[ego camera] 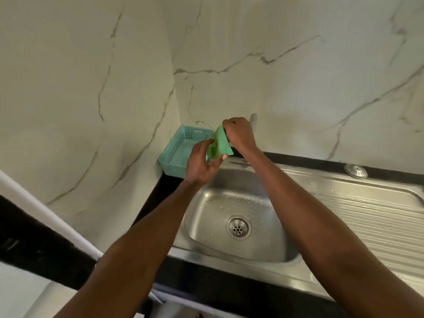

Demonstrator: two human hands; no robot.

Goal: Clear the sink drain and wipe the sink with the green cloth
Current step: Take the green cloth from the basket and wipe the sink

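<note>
Above the back rim of the steel sink (270, 253), both hands hold the green cloth (220, 143). My right hand (239, 133) grips its upper edge with curled fingers, in front of the tap, which is mostly hidden. My left hand (201, 162) pinches the cloth's lower part between thumb and fingers. The round drain (238, 227) at the bottom of the basin shows its holes, and water drops speckle the basin behind it.
A teal plastic basket (181, 152) sits in the corner left of the sink. The ribbed steel draining board (376, 216) stretches right, with a round metal strainer (356, 171) on the black counter behind it. Marble-patterned walls rise behind and to the left.
</note>
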